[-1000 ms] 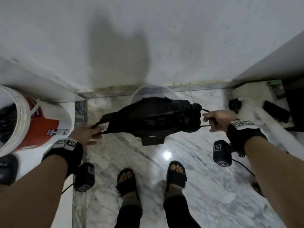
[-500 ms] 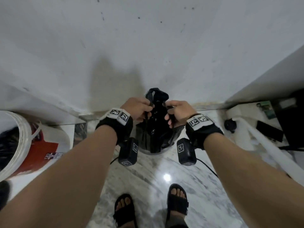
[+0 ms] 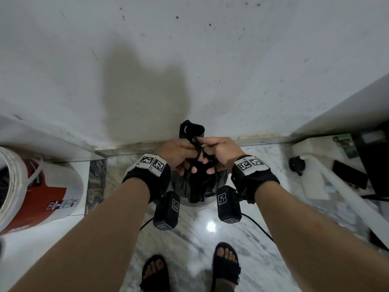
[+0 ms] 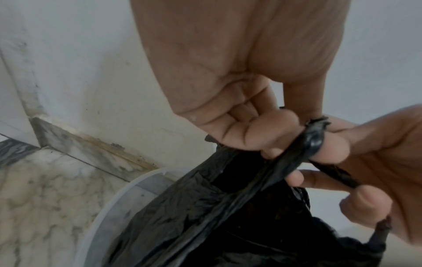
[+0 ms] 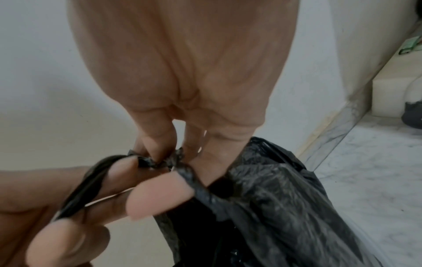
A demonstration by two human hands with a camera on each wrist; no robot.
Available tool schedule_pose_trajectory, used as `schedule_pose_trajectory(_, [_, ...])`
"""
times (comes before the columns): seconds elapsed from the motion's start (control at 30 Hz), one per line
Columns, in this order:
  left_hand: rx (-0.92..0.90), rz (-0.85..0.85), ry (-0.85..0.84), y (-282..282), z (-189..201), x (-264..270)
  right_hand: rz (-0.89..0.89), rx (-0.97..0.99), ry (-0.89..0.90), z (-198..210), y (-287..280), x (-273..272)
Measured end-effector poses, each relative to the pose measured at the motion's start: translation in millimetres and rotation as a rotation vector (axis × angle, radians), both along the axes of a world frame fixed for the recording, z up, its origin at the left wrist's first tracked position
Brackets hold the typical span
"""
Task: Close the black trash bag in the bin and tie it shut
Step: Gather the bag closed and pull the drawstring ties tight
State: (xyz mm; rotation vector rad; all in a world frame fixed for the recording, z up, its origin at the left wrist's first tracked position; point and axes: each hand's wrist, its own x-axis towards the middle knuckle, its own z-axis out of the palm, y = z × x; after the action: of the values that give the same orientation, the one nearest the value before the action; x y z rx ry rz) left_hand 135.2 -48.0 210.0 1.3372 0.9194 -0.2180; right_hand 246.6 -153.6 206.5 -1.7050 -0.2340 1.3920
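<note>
The black trash bag (image 3: pixel 196 186) stands in a white bin (image 3: pixel 200 204) against the wall, its top gathered upward. My left hand (image 3: pixel 179 152) and right hand (image 3: pixel 221 150) meet just above it, knuckles nearly touching. In the left wrist view a twisted bag handle (image 4: pixel 312 142) loops over the curled left fingers (image 4: pixel 251 137). In the right wrist view the right fingers (image 5: pixel 160 153) pinch the other crumpled handle (image 5: pixel 175 159) where the two strands cross. A loose black loop (image 3: pixel 191 128) sticks up behind the hands.
A red and white bucket (image 3: pixel 42 197) stands on a raised white ledge at the left. At the right lie a white pipe (image 3: pixel 347 199), a round black object (image 3: pixel 296 165) and a flat black device (image 3: pixel 349 175). My sandalled feet (image 3: pixel 225 268) stand on the marble floor.
One second ago my hands were wide apart, stretching the bag's handles sideways. They have since come together over the bin, and the handles are now crossed between the fingers.
</note>
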Motion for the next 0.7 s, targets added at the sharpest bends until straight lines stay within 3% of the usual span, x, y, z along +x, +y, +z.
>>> schedule_pose_trajectory(0.2, [-0.045, 0.14, -0.011, 0, -15, 8, -0.007, 0.062, 0.179, -3, 7, 3])
schedule_pose_trajectory(0.47, [0.11, 0.098, 0.045, 16, -27, 19, 0.246, -0.129, -0.171, -16, 18, 20])
schedule_pose_trajectory(0.6, [0.166, 0.168, 0.056, 32, -37, 15, 0.048, -0.07, -0.108, -23, 16, 29])
schedule_pose_trajectory(0.7, [0.183, 0.152, 0.064, 41, -43, 13, 0.019, -0.052, -0.016, -31, 11, 29])
